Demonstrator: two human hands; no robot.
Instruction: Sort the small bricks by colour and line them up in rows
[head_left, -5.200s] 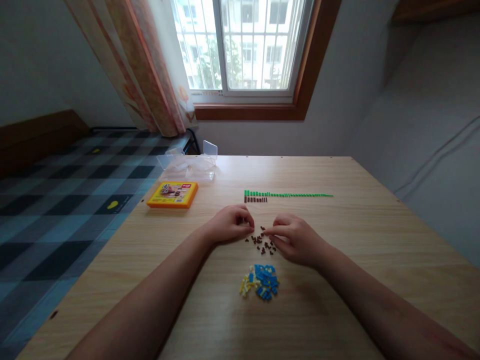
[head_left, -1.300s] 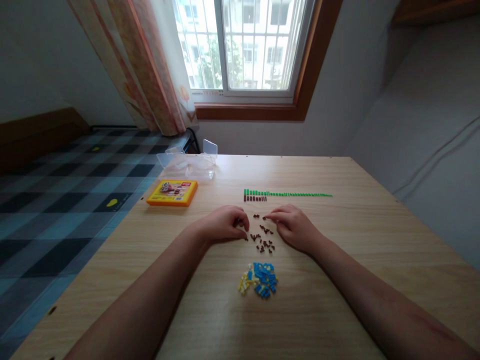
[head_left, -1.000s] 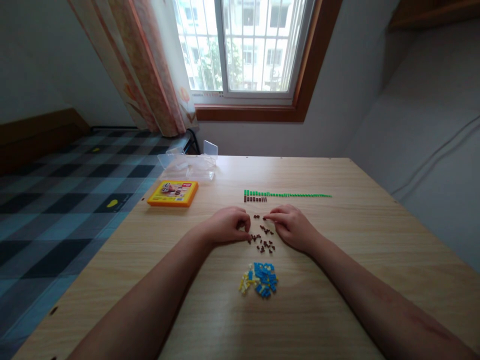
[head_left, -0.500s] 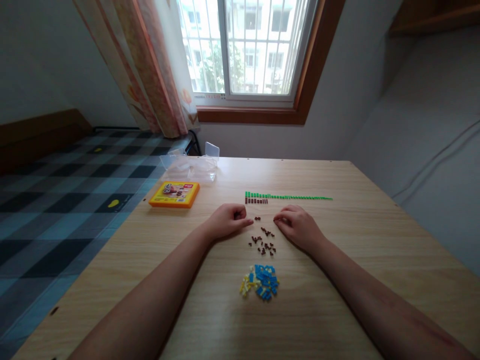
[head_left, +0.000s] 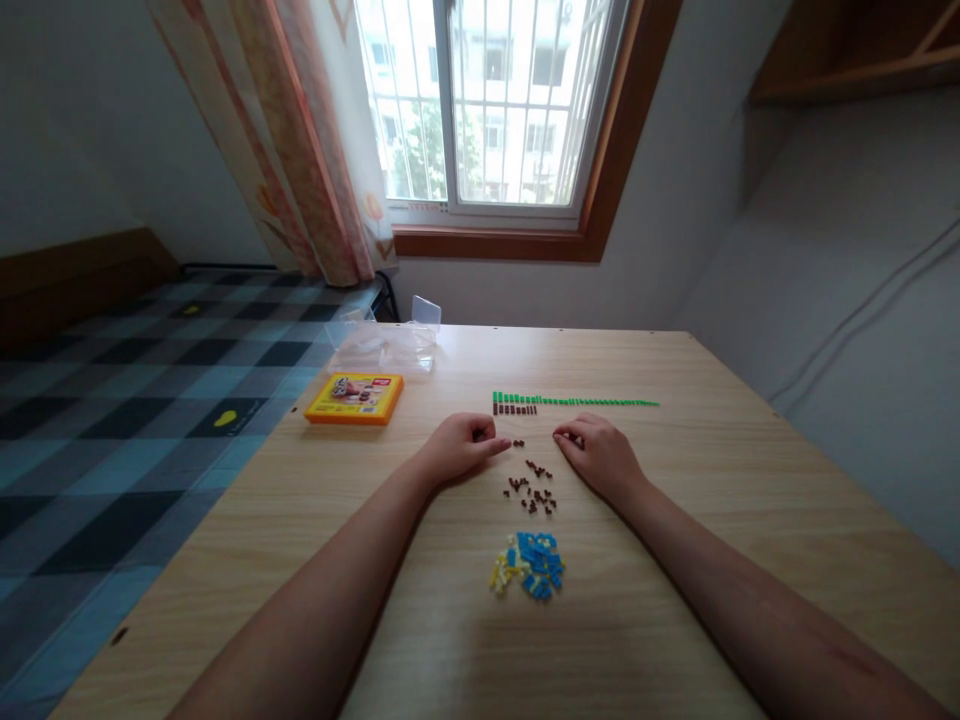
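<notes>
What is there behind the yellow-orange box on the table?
Behind the yellow-orange box is a clear plastic container with a raised flap. What lies directly beneath the box is covered and cannot be seen.

Left hand: bare, rounded knuckles, slender thumb. Left forearm: bare as far as the lower frame edge, smooth outline, broad below and tapering toward the wrist. Right hand: bare, slim fingers, build much like the left. Right forearm: bare, similar taper; a faint, elongated mark on the skin near the lower right corner, possibly a scar or scrape, too soft in this light to say which
</notes>
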